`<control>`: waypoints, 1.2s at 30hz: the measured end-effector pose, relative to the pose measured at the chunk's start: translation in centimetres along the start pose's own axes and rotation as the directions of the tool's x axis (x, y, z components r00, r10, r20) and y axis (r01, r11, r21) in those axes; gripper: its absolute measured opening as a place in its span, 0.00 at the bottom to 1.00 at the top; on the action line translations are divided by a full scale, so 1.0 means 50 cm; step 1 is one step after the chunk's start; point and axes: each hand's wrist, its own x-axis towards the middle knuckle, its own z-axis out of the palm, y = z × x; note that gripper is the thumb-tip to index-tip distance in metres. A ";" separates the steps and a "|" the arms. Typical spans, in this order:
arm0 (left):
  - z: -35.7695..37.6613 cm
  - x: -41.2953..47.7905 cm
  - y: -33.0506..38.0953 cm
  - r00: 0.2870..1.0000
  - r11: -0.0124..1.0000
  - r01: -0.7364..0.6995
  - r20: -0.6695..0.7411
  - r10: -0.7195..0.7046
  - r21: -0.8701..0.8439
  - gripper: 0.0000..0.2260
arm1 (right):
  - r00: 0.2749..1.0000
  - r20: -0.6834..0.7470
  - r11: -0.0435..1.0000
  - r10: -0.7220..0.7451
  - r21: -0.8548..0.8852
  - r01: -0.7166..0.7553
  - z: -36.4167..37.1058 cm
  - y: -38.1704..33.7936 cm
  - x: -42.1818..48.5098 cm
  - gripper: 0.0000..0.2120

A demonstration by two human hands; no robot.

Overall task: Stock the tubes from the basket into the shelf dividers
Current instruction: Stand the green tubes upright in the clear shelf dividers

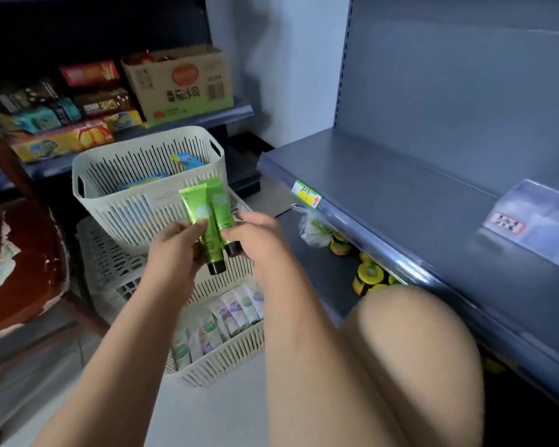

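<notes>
Grey floor (213,414) runs between store shelves, and a bare knee (410,350) is bent up close on the right. Just past the arms sits a low white basket (226,359) with a row of pale tubes (230,311) standing in it. Above it, both hands are held up close together. The left hand (175,250) is wrapped around one green tube (198,214). The right hand (260,240) pinches a second green tube (221,209). The two tubes touch side by side, black caps pointing down. Behind them a tall cream basket (110,175) holds blue packs (186,161). To the right is a grey shelf (400,195) with a green price tag (306,194) on its edge. Small jars with yellow lids (368,275) sit on the shelf under it. A blurry clear plastic piece (536,217) on the shelf may be a divider. Far back, a cardboard box (181,85) stands beside snack boxes (65,137).
</notes>
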 end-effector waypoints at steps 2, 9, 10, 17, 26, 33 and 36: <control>0.042 -0.018 0.035 0.995 0.998 -0.059 0.083 0.061 -0.023 0.06 | 0.998 -0.008 0.998 -0.062 -0.027 0.062 -0.031 -0.058 -0.018 0.26; 0.227 -0.116 0.122 0.905 0.973 -0.191 0.362 0.225 -0.127 0.09 | 0.933 -0.086 0.935 -0.350 -0.099 0.341 -0.215 -0.189 -0.146 0.13; 0.254 -0.133 0.127 0.884 0.972 -0.197 0.405 0.233 -0.129 0.09 | 0.918 -0.094 0.922 -0.386 -0.083 0.379 -0.248 -0.198 -0.169 0.11; 0.460 -0.261 0.110 0.696 0.968 -0.196 0.673 0.250 -0.158 0.04 | 0.821 -0.301 0.874 -0.486 -0.172 0.455 -0.481 -0.228 -0.341 0.14; 0.696 -0.436 0.034 0.458 0.982 -0.135 0.870 0.181 -0.133 0.06 | 0.590 -0.583 0.826 -0.559 -0.330 0.456 -0.727 -0.206 -0.554 0.04; 0.796 -0.563 -0.058 0.313 0.987 -0.044 0.937 0.158 -0.151 0.03 | 0.412 -0.704 0.800 -0.578 -0.391 0.455 -0.841 -0.138 -0.662 0.08; 0.824 -0.596 -0.070 0.269 0.984 -0.048 0.947 0.177 -0.170 0.03 | 0.380 -0.722 0.787 -0.579 -0.373 0.491 -0.882 -0.131 -0.694 0.15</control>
